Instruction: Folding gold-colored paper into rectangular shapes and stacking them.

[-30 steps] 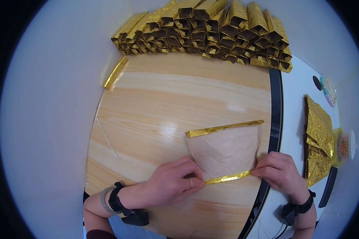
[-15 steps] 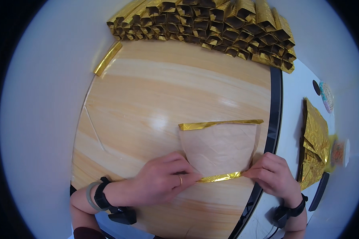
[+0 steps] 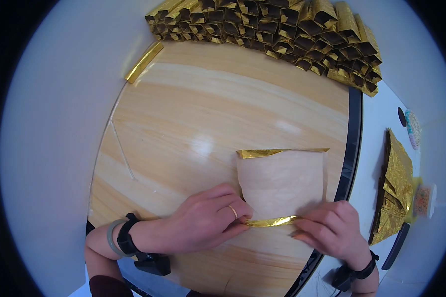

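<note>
A sheet of paper (image 3: 282, 183), pale on its upper face and gold on its folded strips, lies on the wooden table in front of me. Its far edge is turned over into a gold band, and the near edge carries a shiny gold fold. My left hand (image 3: 215, 218), with a ring on one finger, pinches the left end of that near fold. At the fold's right end, my right hand (image 3: 332, 227) grips it between thumb and fingers. The fingertips cover both near corners of the sheet.
Folded gold paper tubes (image 3: 262, 29) are stacked along the table's far side. One gold strip (image 3: 144, 62) lies at the far left edge, a thin white stick (image 3: 123, 149) nearer. On the right are gold sheets (image 3: 395, 188) and a small clear tub (image 3: 423, 200).
My right hand has shifted slightly inward along the near fold, and my left hand still pinches its end. The sheet looks flatter and squarer. The whole view has shifted a little.
</note>
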The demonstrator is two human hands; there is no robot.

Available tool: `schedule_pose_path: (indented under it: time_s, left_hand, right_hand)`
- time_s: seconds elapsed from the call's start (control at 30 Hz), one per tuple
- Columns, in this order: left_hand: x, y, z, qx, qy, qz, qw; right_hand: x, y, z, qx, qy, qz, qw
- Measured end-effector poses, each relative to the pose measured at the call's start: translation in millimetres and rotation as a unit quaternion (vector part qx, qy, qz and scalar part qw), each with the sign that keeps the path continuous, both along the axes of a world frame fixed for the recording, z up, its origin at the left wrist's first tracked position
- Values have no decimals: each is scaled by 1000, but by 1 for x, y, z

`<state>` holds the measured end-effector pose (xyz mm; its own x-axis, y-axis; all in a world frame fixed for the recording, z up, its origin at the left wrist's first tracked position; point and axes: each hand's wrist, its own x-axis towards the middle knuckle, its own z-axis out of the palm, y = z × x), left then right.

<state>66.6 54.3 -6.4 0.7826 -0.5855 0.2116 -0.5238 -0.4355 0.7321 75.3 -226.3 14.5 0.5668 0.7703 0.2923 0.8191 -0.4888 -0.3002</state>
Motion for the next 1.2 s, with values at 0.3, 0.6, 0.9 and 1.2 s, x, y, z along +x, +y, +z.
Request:
schedule_pose_path:
  time_s: [0.3, 0.6, 0.9, 1.2]
  left_hand:
    - [1, -1, 4, 34, -62, -20, 997]
    - [-1, -3, 0, 28, -98, -7, 995]
    - [-3, -5, 0, 9, -78, 28, 997]
    - [-4, -4, 2, 9, -39, 43, 998]
  right_hand:
    - [-3, 22, -7, -18, 38, 20, 999]
    - [-4, 34, -9, -6, 31, 33, 999]
    - [-11, 40, -6, -42, 1, -11, 999]
    - [-9, 35, -10, -34, -1, -14, 999]
